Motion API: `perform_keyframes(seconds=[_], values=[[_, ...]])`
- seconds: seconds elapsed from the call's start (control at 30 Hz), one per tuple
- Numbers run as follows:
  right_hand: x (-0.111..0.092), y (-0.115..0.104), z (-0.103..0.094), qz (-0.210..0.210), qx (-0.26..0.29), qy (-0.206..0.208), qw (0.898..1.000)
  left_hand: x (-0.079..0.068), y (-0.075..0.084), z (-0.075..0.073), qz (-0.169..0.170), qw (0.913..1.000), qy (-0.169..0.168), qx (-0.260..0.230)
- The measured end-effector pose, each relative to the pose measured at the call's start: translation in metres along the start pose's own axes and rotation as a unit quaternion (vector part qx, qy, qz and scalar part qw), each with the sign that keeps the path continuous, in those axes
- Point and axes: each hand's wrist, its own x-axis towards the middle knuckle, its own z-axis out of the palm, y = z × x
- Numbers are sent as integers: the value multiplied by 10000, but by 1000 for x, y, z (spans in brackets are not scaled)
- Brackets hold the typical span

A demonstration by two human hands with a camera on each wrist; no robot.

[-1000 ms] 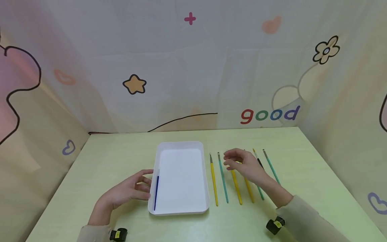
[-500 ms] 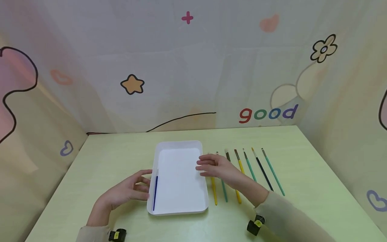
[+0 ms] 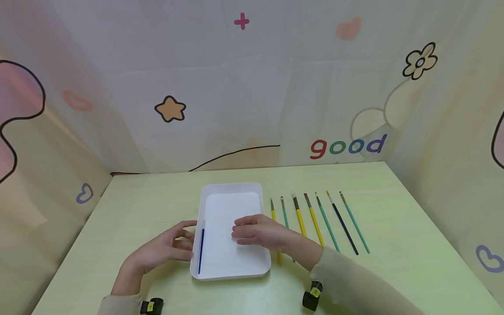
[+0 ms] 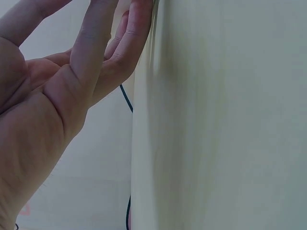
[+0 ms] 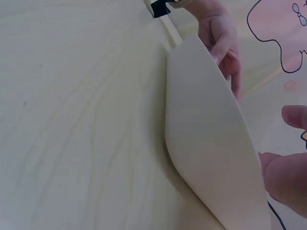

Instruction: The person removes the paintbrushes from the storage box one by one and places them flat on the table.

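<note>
A white rectangular tray [image 3: 226,258] lies on the table with a slim blue paintbrush [image 3: 201,249] along its inner left side. My left hand [image 3: 163,249] is at the tray's left edge, its loosely bent fingertips against the outer wall. In the left wrist view this hand [image 4: 72,72] shows an empty palm. Over the right half of the tray, my right hand [image 3: 264,234] hovers with relaxed fingers and no visible object in them. Its forearm covers the lower ends of several paintbrushes, among them a yellow-handled paintbrush [image 3: 299,218] and a teal-handled paintbrush [image 3: 285,212].
Right of the tray, the row of brushes continues with a black-handled paintbrush [image 3: 343,224] and a teal paintbrush [image 3: 355,223] at its far end. A printed cloth backdrop [image 3: 220,87] rises behind the pale table [image 3: 138,197] and at both sides.
My right hand has moved left from above the brushes to over the tray, uncovering the brushes' upper parts. The left hand stays at the tray's edge. The view has shifted slightly.
</note>
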Motion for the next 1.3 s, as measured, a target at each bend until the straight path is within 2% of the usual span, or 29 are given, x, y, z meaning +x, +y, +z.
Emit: perform_keyframes(seconds=[0.13, 0.63, 1.1, 1.3], values=[[7, 6, 12, 49, 207, -131, 9997, 0, 0, 0, -26, 10000, -5, 2], [27, 12, 51, 184, 923, 1, 9956, -1, -1, -4, -73, 9998, 42, 183], [38, 17, 66, 241, 1524, -77, 9880, -1, 0, 0, -77, 10000, 5, 29], [41, 15, 68, 339, 1695, 10, 9849, 0, 1, 0, -78, 10000, 14, 43]])
